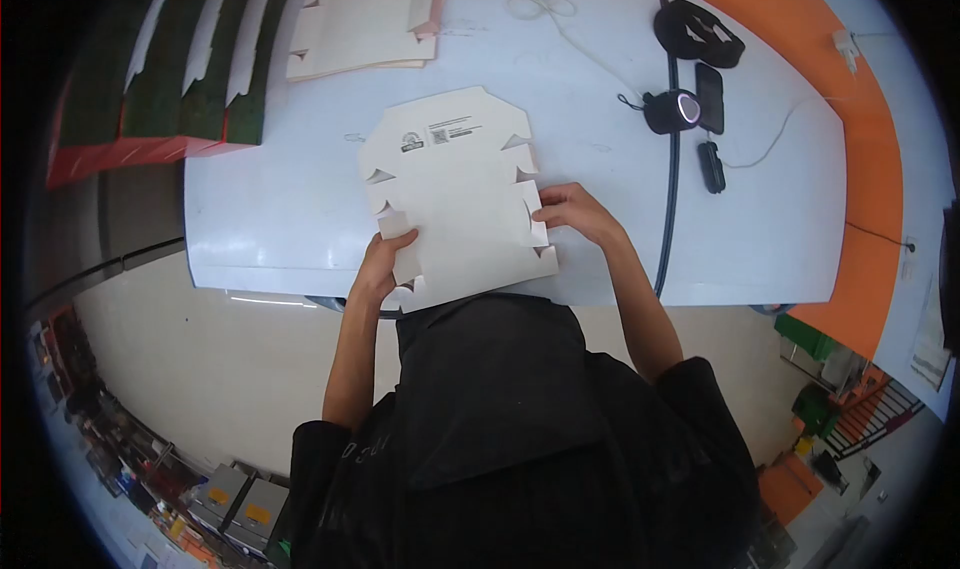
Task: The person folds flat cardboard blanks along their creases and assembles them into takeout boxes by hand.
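A die-cut white cardboard box blank (pixel 465 204) lies at the near edge of the table, with small black print and a square code near its far end. Flaps and notches run along both its long sides. My left hand (pixel 385 259) grips its left side, thumb on top of a flap and fingers hidden beneath. At the right side, my right hand (pixel 575 212) pinches a side flap that is partly bent up, thumb and fingers closed on it.
More flat cardboard blanks (pixel 360 29) lie stacked at the back. Green and red boxes (pixel 190 79) stand at the far left. On the right are a black cylindrical device (pixel 670 112), a phone (pixel 709 97), a small black case (pixel 711 167), a black strap-like item (pixel 695 34) and cables.
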